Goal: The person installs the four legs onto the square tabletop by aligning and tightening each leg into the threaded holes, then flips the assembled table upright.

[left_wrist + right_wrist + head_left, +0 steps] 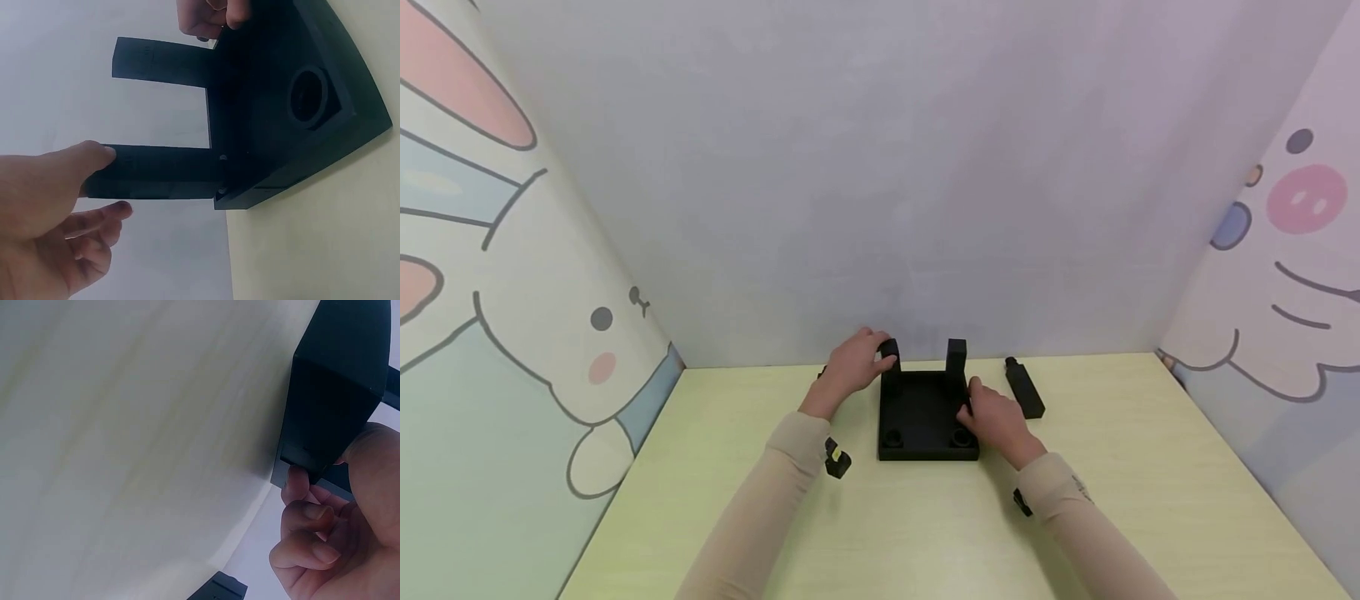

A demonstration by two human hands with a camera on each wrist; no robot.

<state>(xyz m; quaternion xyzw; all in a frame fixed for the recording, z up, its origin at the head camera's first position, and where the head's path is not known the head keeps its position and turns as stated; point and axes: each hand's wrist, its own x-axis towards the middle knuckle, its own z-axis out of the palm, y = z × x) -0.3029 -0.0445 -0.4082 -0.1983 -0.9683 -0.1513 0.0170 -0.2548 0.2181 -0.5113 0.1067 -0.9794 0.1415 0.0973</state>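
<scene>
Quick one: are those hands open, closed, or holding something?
Left hand: closed, pinching the left black post near its top.
Right hand: closed, gripping the right side of the black base.

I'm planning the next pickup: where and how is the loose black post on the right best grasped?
The loose black post is likely best pinched mid-body, from above, across its long sides, by the nearer right hand. It lies flat on the table, straight-sided, with its narrow peg at the far end, which that grip leaves free.
</scene>
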